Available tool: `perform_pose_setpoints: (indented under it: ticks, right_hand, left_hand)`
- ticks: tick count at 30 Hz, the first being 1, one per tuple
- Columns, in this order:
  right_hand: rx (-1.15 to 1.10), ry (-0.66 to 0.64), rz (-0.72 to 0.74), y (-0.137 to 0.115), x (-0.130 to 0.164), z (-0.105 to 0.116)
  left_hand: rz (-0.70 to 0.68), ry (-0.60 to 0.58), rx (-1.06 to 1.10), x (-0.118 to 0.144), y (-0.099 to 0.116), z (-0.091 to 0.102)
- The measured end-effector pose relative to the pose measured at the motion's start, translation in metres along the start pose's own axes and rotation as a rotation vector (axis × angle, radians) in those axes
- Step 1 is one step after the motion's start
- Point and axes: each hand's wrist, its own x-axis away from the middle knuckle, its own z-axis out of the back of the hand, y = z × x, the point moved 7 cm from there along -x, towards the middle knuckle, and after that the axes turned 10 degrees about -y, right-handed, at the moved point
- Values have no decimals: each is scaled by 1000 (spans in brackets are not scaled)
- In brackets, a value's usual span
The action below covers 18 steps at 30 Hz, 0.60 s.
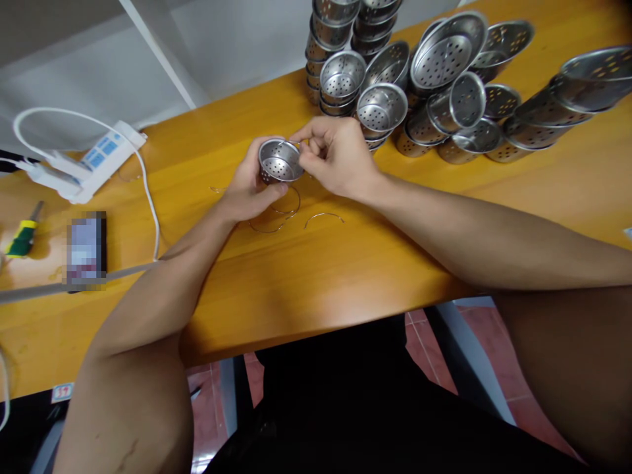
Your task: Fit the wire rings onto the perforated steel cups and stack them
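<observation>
Head view, looking down over the wooden table [345, 263]. The left hand [249, 187] cups a small perforated steel basket [280, 160] from below and behind, thumb laid along its lower rim, fingers curled round the far wall. The basket is held just above the tabletop, near the middle of the table's far half, tipped on its side so its open mouth faces up and toward the camera; its axis leans back, away from the person. The right hand [338, 155] comes in from the right, fingertips pinched together on a thin wire [291, 141] at the basket's upper right rim. How that wire sits on the rim is too fine to tell.

Loose wire handles [323, 216] lie curved on the table just below the hands. Behind them, a heap of stacked baskets [419, 79], some upright, some toppled sideways. Far left: a white power strip [93, 161] with its cable, a screwdriver [22, 237] and a phone [86, 250].
</observation>
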Motion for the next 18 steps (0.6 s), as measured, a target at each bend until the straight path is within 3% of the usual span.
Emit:
perform_pose_setpoints:
  ticks: [7, 18]
  right_hand:
    - [-299, 195, 192, 13, -7, -4]
    - [-433, 203, 230, -1, -6, -14]
  left_hand:
    - [-1, 8, -27, -1, 5, -2]
    - [47, 140, -94, -1, 19, -4]
